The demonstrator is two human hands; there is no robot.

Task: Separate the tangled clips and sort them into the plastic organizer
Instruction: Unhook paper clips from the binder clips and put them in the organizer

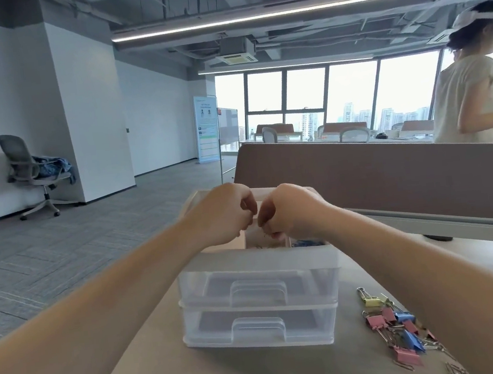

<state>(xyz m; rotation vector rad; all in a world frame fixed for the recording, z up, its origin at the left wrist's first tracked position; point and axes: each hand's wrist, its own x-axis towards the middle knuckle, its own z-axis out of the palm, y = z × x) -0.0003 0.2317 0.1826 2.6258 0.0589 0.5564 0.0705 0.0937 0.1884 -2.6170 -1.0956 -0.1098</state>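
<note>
A clear plastic organizer point(259, 296) with two shut drawers stands on the table in front of me. Its open top tray holds blue paper clips point(305, 243) in the right compartment. Above that tray my left hand point(227, 216) and my right hand point(285, 211) are held close together, fingers curled, pinching something small between them; the item itself is too small to make out. A tangled heap of pink, blue and yellow binder clips point(396, 329) lies on the table to the right of the organizer, beside my right forearm.
Loose silver paper clips point(456, 370) lie at the bottom right edge. A brown desk divider point(376, 175) runs behind the table. A person point(467, 84) stands beyond it at right. An office chair point(31, 171) sits by the far left wall.
</note>
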